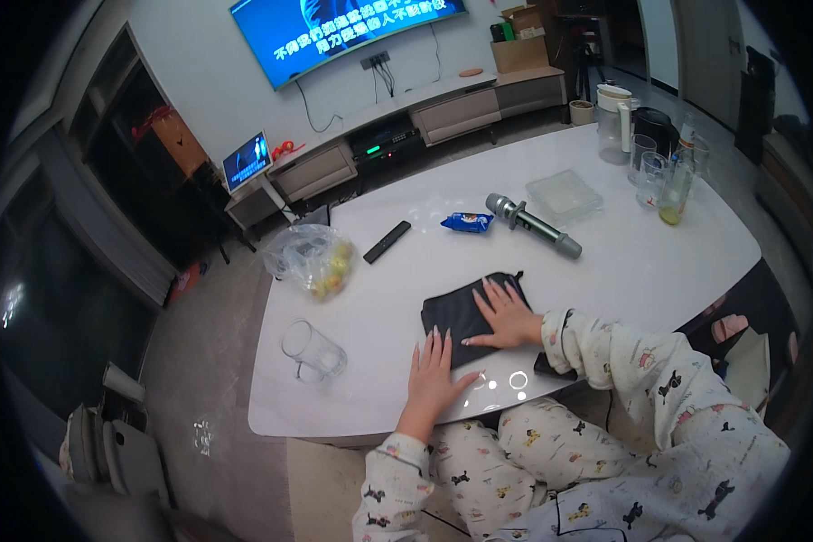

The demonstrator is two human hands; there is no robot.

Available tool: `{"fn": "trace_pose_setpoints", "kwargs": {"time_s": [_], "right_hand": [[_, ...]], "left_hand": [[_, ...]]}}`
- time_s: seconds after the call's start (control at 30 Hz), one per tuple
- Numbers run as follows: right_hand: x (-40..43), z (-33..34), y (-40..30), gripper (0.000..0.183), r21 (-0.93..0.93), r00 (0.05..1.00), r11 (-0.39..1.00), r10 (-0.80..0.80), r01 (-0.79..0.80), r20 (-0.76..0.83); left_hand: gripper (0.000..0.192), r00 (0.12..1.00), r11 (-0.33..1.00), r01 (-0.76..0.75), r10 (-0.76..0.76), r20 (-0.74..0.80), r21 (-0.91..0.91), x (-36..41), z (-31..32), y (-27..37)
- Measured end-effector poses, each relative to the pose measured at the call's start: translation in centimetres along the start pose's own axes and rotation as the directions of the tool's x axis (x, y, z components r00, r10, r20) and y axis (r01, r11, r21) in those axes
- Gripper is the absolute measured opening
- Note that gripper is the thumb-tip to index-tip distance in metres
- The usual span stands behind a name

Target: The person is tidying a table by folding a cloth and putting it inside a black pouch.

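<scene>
A flat black pouch (455,314) lies on the white glossy table (379,318) in front of me. My right hand (505,315) rests on it with the fingers spread. My left hand (433,379) is at the pouch's lower left edge, its fingertips touching the edge and the palm over the table. Neither hand grips anything. A dark object (553,366) lies partly hidden under my right sleeve. Beyond the pouch are a microphone (534,227), a blue snack packet (467,222) and a black remote control (387,242).
A glass mug (314,352) stands at the left, near a plastic bag of fruit (311,261). A clear plastic container (564,196) lies farther back. Glasses (651,179), a glass bottle (676,186) and a pitcher (613,125) stand at the back right.
</scene>
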State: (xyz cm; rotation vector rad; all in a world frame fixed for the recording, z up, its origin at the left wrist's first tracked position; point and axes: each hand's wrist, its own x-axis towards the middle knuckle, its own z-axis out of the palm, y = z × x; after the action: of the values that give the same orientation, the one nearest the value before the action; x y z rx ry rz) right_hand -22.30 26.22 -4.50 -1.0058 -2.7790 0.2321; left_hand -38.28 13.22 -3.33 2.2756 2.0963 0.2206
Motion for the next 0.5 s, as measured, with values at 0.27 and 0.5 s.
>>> {"fn": "trace_pose_setpoints", "kwargs": {"time_s": [0.27,0.5], "right_hand": [[-1.9,2.5,-10.5,0.096,0.03,0.998,1.0,0.009,-0.008,-0.058],[-2.9,4.2,-16.6,0.098,0.053,0.966,0.998,-0.029,0.044,-0.256]], "left_hand": [[0.074,0.995,0.994,0.052,-0.06,-0.078,-0.092,-9.7,-1.1,-3.4],[0.052,0.801,0.849,0.231,-0.443,-0.404,-0.474,-17.2,0.0,-2.9]]}}
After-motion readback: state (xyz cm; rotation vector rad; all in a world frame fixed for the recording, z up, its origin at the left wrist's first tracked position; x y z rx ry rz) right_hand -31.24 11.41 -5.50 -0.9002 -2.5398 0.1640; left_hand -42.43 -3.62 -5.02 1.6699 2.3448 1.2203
